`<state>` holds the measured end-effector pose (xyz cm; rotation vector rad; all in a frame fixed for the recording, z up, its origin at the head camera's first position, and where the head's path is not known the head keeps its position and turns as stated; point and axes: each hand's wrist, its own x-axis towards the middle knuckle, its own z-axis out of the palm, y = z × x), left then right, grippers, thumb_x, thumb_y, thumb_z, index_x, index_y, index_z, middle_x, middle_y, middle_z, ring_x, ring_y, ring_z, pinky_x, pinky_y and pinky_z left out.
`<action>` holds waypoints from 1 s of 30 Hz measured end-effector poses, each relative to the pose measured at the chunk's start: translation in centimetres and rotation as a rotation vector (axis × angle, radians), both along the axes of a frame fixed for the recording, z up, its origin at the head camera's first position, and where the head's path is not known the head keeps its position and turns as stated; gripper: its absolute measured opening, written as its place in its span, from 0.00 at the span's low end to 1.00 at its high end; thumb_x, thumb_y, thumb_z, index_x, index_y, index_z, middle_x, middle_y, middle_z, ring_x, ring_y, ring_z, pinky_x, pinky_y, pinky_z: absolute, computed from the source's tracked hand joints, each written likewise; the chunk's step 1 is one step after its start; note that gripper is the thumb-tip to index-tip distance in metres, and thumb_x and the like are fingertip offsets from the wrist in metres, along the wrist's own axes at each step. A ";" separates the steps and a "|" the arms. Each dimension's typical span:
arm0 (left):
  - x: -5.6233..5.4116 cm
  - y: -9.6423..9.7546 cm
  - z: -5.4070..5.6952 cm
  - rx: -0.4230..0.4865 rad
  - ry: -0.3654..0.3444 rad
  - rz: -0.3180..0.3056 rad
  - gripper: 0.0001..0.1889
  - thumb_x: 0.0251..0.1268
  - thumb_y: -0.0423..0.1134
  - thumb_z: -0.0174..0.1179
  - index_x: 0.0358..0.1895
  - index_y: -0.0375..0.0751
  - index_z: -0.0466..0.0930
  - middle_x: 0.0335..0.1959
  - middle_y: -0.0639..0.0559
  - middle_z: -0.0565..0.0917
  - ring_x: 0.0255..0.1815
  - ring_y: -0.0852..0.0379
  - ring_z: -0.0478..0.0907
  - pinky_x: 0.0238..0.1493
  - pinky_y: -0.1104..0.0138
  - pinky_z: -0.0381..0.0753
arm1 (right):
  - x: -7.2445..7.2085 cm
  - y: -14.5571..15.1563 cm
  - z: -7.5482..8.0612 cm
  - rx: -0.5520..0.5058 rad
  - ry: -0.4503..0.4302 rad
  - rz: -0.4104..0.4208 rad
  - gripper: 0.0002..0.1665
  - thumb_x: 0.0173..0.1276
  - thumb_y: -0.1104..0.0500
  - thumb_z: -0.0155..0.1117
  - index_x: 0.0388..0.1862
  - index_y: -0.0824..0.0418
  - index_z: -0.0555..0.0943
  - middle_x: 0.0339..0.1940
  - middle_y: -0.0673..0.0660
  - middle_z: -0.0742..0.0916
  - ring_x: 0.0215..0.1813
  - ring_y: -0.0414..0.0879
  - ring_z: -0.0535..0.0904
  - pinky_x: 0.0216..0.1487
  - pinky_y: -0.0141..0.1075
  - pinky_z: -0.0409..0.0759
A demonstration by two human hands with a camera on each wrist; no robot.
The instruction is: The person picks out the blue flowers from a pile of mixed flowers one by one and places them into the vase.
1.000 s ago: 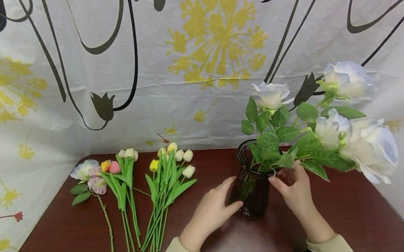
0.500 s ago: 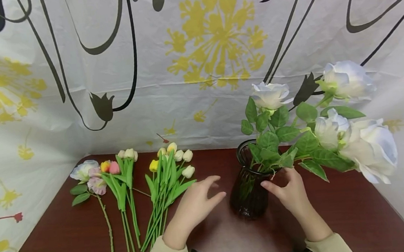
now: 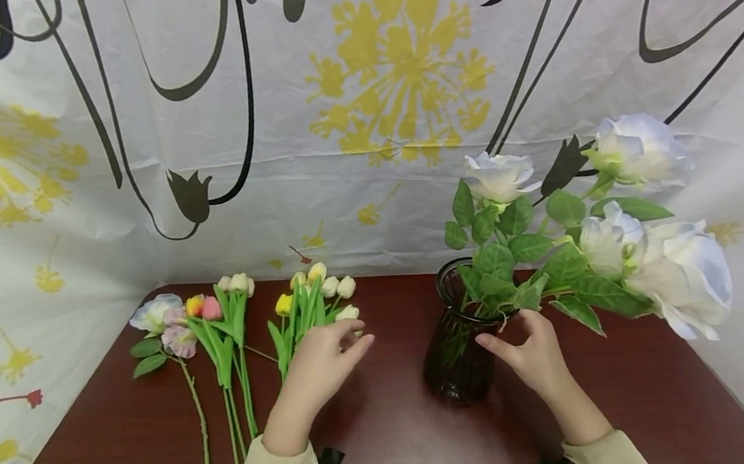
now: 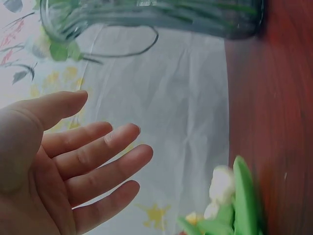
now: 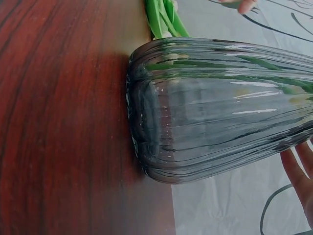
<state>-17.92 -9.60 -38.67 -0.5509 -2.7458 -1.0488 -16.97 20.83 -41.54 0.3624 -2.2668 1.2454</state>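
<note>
My right hand (image 3: 537, 351) is at the neck of a dark ribbed glass vase (image 3: 457, 367), thumb across its front and fingers round its right side. In the right wrist view, fingertips (image 5: 292, 169) touch the vase's side. The vase stands upright on the table, with several white-blue roses (image 3: 679, 275) on leafy stems leaning out to the right. My left hand (image 3: 318, 366) hovers over the bunch of white and yellow tulips (image 3: 308, 303), hiding most of their stems. Its fingers are spread and hold nothing, as the left wrist view shows.
Left of that bunch lie pink, orange and white tulips (image 3: 224, 346). Beyond them, at the far left, is a stem with pale blue and lilac blooms (image 3: 179, 335). A patterned white cloth (image 3: 343, 212) hangs behind the dark red table (image 3: 398, 418).
My left hand has let go of the vase and moved left to above the tulips. My right hand stays at the vase, its thumb shifted slightly left. The roses have barely moved.
</note>
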 end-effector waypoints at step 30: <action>1.1 -11.9 1.0 -0.098 0.026 0.306 0.21 0.69 0.50 0.57 0.52 0.34 0.81 0.32 0.47 0.84 0.25 0.56 0.77 0.27 0.59 0.74 | 0.2 0.2 0.5 0.055 -0.067 -0.067 0.13 0.49 0.60 0.78 0.32 0.61 0.83 0.30 0.50 0.84 0.36 0.46 0.79 0.36 0.40 0.75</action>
